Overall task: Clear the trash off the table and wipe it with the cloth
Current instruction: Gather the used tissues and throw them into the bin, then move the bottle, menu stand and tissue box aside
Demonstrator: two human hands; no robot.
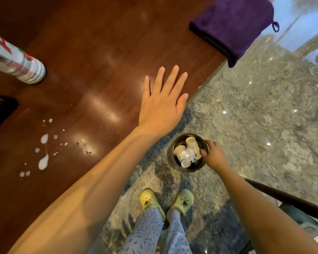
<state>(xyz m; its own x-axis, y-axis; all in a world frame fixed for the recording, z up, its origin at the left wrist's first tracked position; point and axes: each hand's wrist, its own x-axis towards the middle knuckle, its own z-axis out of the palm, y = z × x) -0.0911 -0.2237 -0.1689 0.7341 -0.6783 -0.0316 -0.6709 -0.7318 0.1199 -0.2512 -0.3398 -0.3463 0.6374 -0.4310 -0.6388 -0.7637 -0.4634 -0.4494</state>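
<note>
My left hand (162, 103) lies flat and open, palm down, on the dark wooden table (92, 52) near its right edge. Down at floor level my right hand (212, 154) grips the rim of a small dark bin (174, 158). Paper cups (192, 144) and crumpled white tissue (187, 154) sit inside the bin. A folded purple cloth (231, 26) rests on the table's far right corner and hangs slightly over the edge. White liquid spills (43, 162) and a few small crumbs (88, 152) mark the table at the left.
A white patterned can (17, 61) stands on the table's left side, with a dark object (0, 110) at the left border. The marble floor (264, 116) spreads to the right. My feet in yellow clogs (165, 202) stand below the bin. A chair arm (286, 197) juts in at the lower right.
</note>
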